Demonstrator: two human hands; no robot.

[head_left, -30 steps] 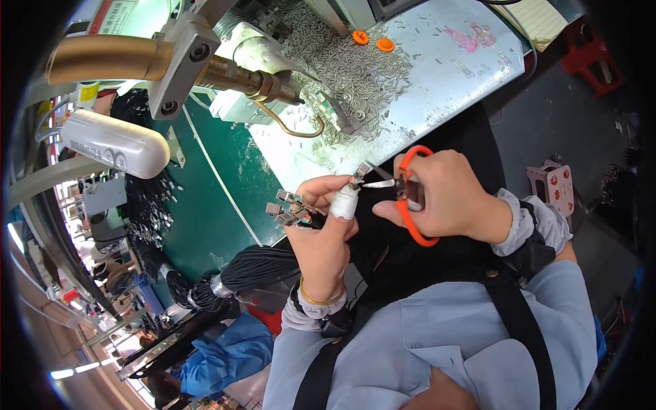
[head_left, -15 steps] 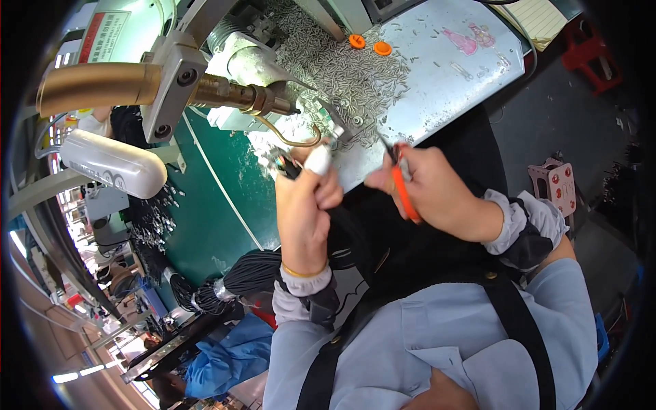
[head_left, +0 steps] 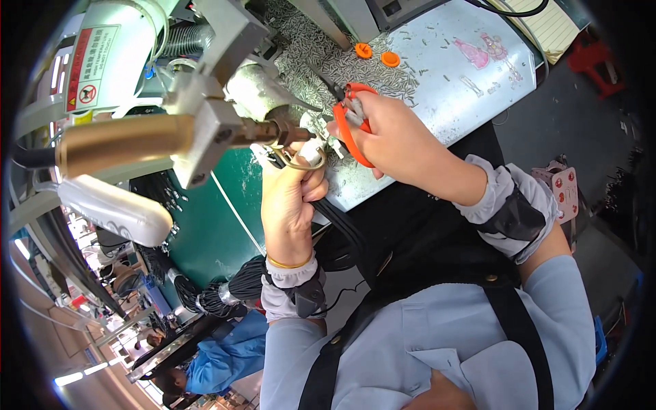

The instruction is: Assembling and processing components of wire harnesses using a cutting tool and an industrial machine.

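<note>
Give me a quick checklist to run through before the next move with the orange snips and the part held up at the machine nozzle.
1. Right hand grips the orange snips: ok, fingers wrapped round the handles.
2. Left hand holds the small part up by the metal ring at the brass nozzle: ok.
3. Snip blades clear of the left fingers: cannot tell, the tips are hidden among the parts.
4. Part seated properly at the nozzle: cannot tell, too small and crowded.
5. Bench top around the hands: not ok, strewn with loose metal pins.
6. Black cable bundle away from the hands: ok, it lies lower down.
</note>
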